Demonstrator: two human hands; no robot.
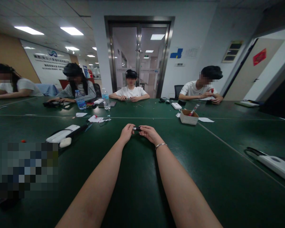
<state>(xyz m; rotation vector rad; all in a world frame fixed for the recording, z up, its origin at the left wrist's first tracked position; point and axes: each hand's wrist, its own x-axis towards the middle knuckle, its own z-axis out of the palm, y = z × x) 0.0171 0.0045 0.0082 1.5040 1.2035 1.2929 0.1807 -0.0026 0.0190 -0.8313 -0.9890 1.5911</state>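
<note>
Both my forearms stretch out over a dark green table. My left hand and my right hand meet at the middle of the table and pinch the two ends of a small dark cylindrical object with a pale metal tip. Fingers of both hands are closed on it. A thin silver bracelet circles my right wrist. The object is too small to name.
A small cardboard box with a pen-like stick stands ahead right. White power strips lie at left and right. Two water bottles and paper scraps sit further off. Several people sit along the far and left edges.
</note>
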